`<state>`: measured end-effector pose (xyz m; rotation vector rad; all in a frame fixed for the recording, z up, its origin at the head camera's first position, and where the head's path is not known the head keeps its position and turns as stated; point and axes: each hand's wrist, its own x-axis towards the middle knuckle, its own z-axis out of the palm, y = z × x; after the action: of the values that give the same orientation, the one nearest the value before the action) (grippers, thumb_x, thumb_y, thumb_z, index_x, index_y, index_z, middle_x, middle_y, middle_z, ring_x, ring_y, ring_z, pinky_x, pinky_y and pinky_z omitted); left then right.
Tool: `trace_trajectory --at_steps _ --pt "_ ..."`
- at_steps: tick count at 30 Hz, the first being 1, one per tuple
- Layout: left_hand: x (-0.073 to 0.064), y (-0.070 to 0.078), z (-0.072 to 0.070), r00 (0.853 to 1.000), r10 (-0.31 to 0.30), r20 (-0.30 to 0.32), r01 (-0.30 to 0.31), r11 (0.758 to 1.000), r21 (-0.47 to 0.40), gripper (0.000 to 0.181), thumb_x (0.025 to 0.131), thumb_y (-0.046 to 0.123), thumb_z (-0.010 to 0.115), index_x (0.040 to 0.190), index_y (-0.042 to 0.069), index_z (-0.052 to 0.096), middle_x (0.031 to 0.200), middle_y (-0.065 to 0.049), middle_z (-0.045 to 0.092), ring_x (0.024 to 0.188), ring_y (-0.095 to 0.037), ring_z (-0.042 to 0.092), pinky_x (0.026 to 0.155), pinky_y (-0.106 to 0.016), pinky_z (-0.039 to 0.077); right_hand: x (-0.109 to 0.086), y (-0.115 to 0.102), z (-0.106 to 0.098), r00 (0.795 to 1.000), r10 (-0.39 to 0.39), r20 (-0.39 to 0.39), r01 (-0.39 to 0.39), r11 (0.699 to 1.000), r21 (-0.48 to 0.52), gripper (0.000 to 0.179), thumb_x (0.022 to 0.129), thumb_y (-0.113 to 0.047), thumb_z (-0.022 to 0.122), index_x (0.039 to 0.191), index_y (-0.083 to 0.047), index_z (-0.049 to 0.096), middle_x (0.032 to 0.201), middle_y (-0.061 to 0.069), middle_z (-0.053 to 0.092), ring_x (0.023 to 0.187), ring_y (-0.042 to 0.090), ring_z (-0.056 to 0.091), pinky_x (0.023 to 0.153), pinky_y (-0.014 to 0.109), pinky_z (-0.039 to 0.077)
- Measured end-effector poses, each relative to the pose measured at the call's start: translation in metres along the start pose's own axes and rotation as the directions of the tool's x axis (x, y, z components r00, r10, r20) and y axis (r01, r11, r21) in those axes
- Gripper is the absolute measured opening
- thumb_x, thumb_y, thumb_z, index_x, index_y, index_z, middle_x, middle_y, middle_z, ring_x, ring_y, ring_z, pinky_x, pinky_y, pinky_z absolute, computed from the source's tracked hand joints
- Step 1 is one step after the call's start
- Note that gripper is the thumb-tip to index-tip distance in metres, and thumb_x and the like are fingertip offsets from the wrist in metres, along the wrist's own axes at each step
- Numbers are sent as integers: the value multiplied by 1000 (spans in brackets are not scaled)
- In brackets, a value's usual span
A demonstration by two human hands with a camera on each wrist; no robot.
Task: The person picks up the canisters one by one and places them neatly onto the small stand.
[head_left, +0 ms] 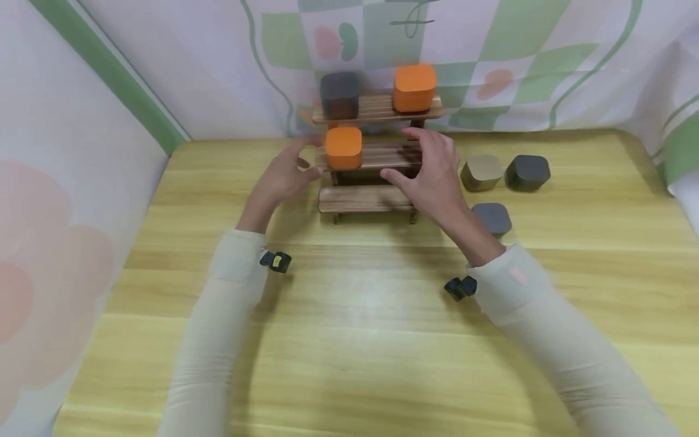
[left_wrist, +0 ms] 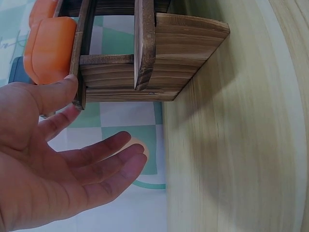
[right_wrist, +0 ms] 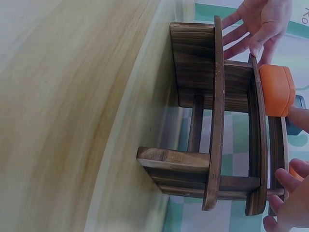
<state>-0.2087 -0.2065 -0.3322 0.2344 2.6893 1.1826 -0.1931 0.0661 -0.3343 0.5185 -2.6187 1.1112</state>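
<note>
A three-tier dark wooden stand point(head_left: 360, 199) is at the back of the table. At the left end of its middle shelf is my left hand point(head_left: 284, 173), thumb and index fingertips at the board's end, the other fingers loosely extended. Close beside them on that shelf sits an orange rounded box point(head_left: 343, 149). My right hand point(head_left: 434, 170) is over the shelf's right part, thumb and fingers spread apart with nothing between them. On the top shelf stand a dark grey box point(head_left: 340, 97) at the left and another orange box point(head_left: 414, 88) at the right.
Right of the stand, a tan box point(head_left: 482, 172), a black box point(head_left: 527, 173) and a grey box point(head_left: 493, 219) rest on the wooden table point(head_left: 349, 340); my right forearm partly covers the grey one. A patterned curtain point(head_left: 338, 36) hangs close behind the stand.
</note>
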Motion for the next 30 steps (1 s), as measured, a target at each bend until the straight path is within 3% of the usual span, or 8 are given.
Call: trace_trajectory --at_steps 30 --pt "5 -18 -12 1000 -15 8 15 999 -31 58 98 14 63 151 20 40 155 -6 39 125 -33 50 96 -53 47 -3 12 -6 998 60 12 -59 998 -22 72 84 -25 84 143 -1 48 142 14 50 137 35 30 112 51 18"
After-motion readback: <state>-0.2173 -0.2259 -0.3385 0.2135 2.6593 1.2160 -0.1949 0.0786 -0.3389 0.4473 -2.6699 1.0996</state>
